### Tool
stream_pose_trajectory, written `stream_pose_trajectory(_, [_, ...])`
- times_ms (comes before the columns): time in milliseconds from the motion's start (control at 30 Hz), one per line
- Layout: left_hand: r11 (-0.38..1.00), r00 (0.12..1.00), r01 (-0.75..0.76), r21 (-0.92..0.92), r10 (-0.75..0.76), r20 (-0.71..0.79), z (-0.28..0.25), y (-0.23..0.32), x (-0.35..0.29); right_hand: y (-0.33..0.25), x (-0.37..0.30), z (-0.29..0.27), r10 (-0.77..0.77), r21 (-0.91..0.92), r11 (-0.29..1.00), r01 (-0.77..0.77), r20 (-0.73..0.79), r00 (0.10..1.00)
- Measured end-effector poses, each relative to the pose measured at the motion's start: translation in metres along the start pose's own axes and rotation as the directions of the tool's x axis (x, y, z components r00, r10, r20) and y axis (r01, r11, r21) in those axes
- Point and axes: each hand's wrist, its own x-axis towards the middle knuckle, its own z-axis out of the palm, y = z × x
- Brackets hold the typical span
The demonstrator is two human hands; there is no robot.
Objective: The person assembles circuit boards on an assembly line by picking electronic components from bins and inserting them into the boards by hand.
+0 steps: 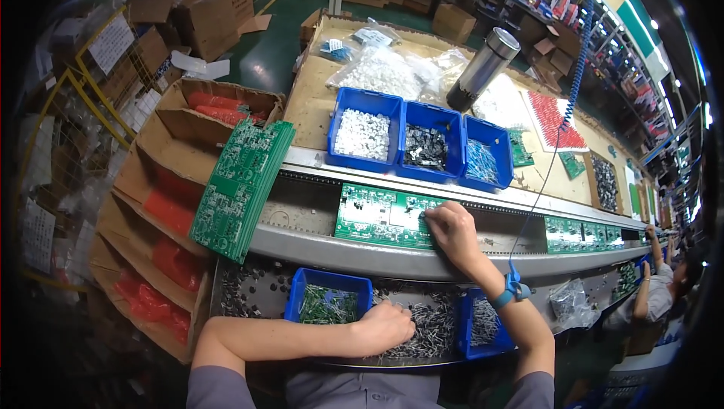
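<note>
My right hand [455, 234] is over the right end of a green circuit board [369, 216] lying in the rail of the line. Its fingertips are pinched together at the board's surface; whatever is between them is too small to make out. A blue wrist strap [513, 289] with a cord is on that wrist. Lower down, my left hand [383, 328] rests at a pile of loose metal-leaded components [430, 331], fingers curled, their tips partly hidden. Beside it stand a blue bin of green leaded parts [329, 303] and, across the pile, another blue bin of grey parts [485, 324].
Blue bins of white [363, 134], black [426, 146] and blue parts [483, 161] line the rail's far side. A steel flask [484, 69] stands behind. Stacked green boards [240, 190] lean on a cardboard divider box [143, 205] at left. More boards [584, 235] and co-workers [667, 288] are right.
</note>
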Motion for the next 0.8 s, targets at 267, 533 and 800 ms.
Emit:
stream_pose_trajectory(267, [0.998, 0.997, -0.054, -0.030, 0.056, 0.062, -0.006, -0.004, 0.000, -0.033, -0.014, -0.034, -0.088, -0.068, 0.992, 0.103, 0.195, 0.977])
stream_pose_trajectory(533, [0.984, 0.995, -0.099, -0.146, 0.095, -0.036, -0.004, -0.003, 0.003, -0.063, -0.085, -0.013, 0.067, -0.307, 0.931, 0.197, 0.675, 0.735])
stream_pose_trajectory(800, [0.981, 0.990, -0.140, -0.130, 0.137, -0.031, -0.005, -0.003, 0.002, -0.051, -0.092, -0.004, -0.049, -0.187, 0.959, 0.212, 0.630, 0.775])
